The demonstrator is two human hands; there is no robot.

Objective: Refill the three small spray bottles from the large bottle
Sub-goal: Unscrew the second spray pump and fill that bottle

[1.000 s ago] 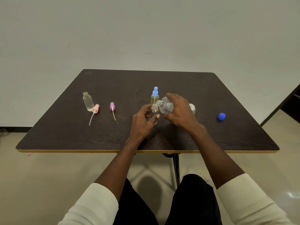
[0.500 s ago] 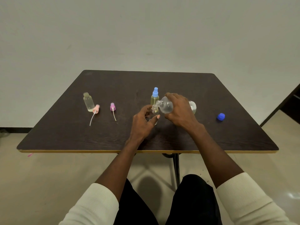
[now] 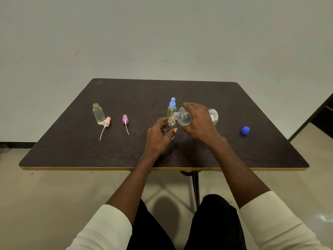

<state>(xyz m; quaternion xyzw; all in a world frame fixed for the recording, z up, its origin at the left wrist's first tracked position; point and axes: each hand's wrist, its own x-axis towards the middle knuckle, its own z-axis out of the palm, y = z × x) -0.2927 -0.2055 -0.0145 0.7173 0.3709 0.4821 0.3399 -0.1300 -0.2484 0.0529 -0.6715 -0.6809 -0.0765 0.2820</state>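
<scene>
My right hand (image 3: 200,123) grips the large clear bottle (image 3: 185,117), tipped on its side with its open neck over the mouth of a small uncapped bottle (image 3: 171,121). My left hand (image 3: 158,136) holds that small bottle upright on the table, fingers curled round its body. Just behind stands a small bottle with a blue spray cap (image 3: 172,108), holding yellowish liquid. At the left stands a third small bottle (image 3: 98,114), open, with pale liquid inside.
A pink spray head (image 3: 106,121) with its tube lies beside the left bottle, and a purple spray head (image 3: 125,120) lies to its right. The large bottle's blue cap (image 3: 245,130) sits at the right of the dark table (image 3: 198,91).
None beyond a slight shift of the view; both hands hold the same pose with the large bottle tipped over the small one.
</scene>
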